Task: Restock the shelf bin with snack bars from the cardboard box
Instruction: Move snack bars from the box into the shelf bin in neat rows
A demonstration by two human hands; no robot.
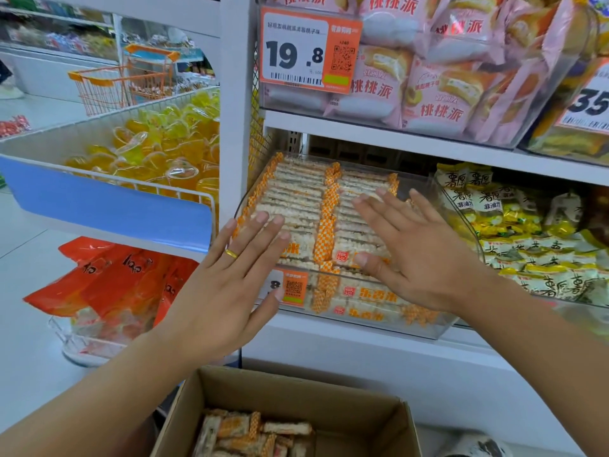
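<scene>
A clear plastic shelf bin (425,328) on the middle shelf holds two neat rows of snack bars (296,196) in white wrappers with orange checked ends. My left hand (227,278), wearing a gold ring, is spread flat over the bin's front left corner. My right hand (415,249) lies flat with straight fingers over the right row. Neither hand holds anything. Below, an open cardboard box (362,407) contains several loose snack bars (253,433) of the same kind.
A bin of pink pastry packs (445,87) sits on the shelf above, with a price tag (309,49). Yellow-green snack packs (527,235) fill the bin to the right. Left are a wire basket of orange jelly cups (158,153), red bags (115,278) and an orange cart (122,84).
</scene>
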